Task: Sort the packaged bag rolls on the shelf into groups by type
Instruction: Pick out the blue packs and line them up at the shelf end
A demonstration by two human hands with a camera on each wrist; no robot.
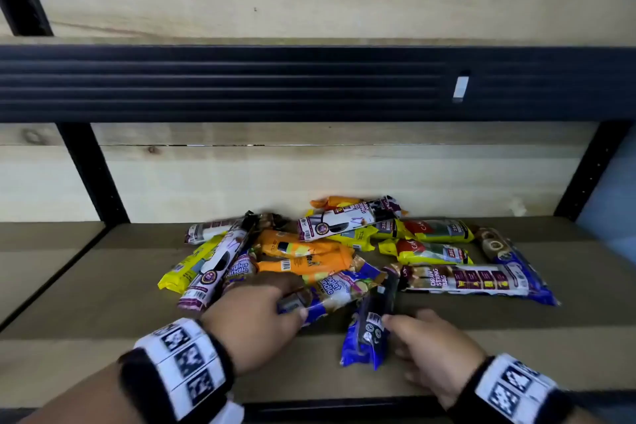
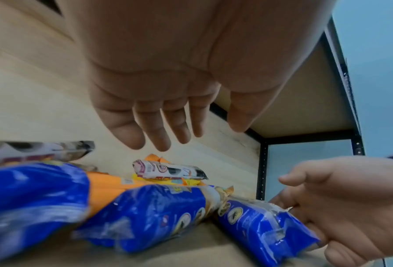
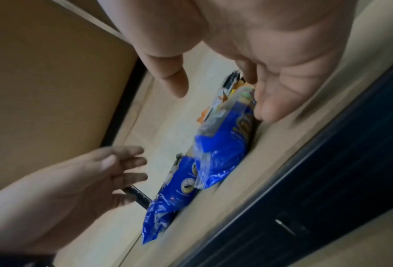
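Several packaged bag rolls lie heaped in the middle of the shelf board (image 1: 103, 303): orange ones (image 1: 303, 251), yellow ones (image 1: 187, 270), yellow-and-red ones (image 1: 433, 251), white-and-purple drawstring ones (image 1: 344, 220) and blue ones. My left hand (image 1: 254, 313) hovers over a blue roll (image 1: 334, 289) at the heap's front; the left wrist view shows its fingers (image 2: 159, 130) straight and holding nothing. My right hand (image 1: 430, 341) reaches a second blue roll (image 1: 366, 337) that lies apart near the front edge. Its fingertips (image 3: 266, 112) touch that roll (image 3: 223, 144), thumb spread away.
A black beam (image 1: 241, 83) of the upper shelf runs across just above the work space. Black uprights stand at the back left (image 1: 93, 175) and back right (image 1: 581, 169). A pale wooden panel backs the shelf. Bare board lies left and right of the heap.
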